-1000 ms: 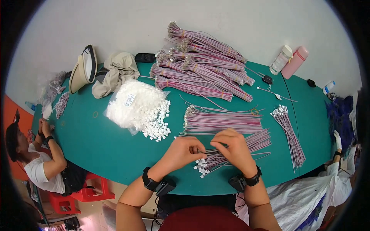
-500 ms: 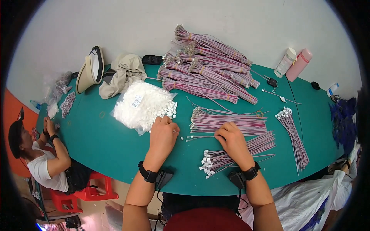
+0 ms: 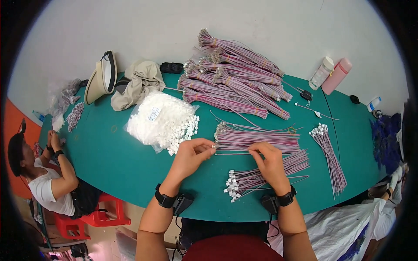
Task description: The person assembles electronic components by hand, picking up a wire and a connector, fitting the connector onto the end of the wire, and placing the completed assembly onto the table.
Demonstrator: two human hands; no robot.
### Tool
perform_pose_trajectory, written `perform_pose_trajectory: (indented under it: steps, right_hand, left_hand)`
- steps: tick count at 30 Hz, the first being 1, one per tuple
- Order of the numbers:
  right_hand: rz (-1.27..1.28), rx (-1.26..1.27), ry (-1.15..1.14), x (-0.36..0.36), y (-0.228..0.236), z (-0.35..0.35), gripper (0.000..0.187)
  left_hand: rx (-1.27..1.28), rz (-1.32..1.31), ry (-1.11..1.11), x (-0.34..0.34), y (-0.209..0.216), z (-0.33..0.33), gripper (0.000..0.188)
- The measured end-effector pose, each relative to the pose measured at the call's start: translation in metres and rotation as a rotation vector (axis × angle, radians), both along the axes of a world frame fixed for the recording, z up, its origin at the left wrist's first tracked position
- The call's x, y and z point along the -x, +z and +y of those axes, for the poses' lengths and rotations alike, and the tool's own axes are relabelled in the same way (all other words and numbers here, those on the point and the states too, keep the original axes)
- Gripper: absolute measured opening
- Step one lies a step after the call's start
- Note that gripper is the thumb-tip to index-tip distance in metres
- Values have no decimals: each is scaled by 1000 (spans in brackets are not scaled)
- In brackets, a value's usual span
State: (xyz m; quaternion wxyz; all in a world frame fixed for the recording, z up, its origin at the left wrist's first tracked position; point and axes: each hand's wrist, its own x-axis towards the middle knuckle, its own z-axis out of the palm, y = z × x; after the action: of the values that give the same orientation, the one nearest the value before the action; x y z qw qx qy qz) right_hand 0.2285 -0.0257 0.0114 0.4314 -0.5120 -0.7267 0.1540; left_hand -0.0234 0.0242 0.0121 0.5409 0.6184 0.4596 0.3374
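My left hand (image 3: 191, 157) is closed in a pinch, thumb and forefinger around what looks like a small white connector, mostly covered by the fingertips. It is beside the terminal ends of a flat row of pink and grey wires (image 3: 261, 138). My right hand (image 3: 269, 163) pinches a wire (image 3: 230, 153) lying along the row's near edge, its tip close to my left thumb. Under and beside my right wrist lies a bunch of wires with white connectors (image 3: 233, 185) on their left ends. A clear bag of loose white connectors (image 3: 159, 119) spills open beyond my left hand.
Banded wire bundles (image 3: 235, 82) are heaped at the back. Another connector-ended bunch (image 3: 331, 161) lies right. A clear bottle (image 3: 321, 73), pink flask (image 3: 336, 76), visor (image 3: 102, 78) and beige cloth (image 3: 139, 85) stand along the wall. A person (image 3: 48, 174) sits working far left.
My left hand has moved right from the connector pile to the wire ends. The loose connector beside it no longer shows on the table. My right hand has shifted slightly right.
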Motion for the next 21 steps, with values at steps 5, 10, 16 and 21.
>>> perform_pose_trajectory:
  steps: [5,10,16,21]
  right_hand:
    - [-1,-34,25,-7,3,-2,15]
    - [-7,-50,25,-7,13,-3,18]
    - [-75,-82,22,-13,18,-4,18]
    - [-42,-86,-1,-15,19,-5,18]
  left_hand:
    - [63,-127,-52,-8,-3,-2,14]
    - [55,-98,-53,-11,-9,-5,15]
    - [32,-158,8,-21,-6,-11,18]
    - [-3,-169,41,-17,-8,-10,20]
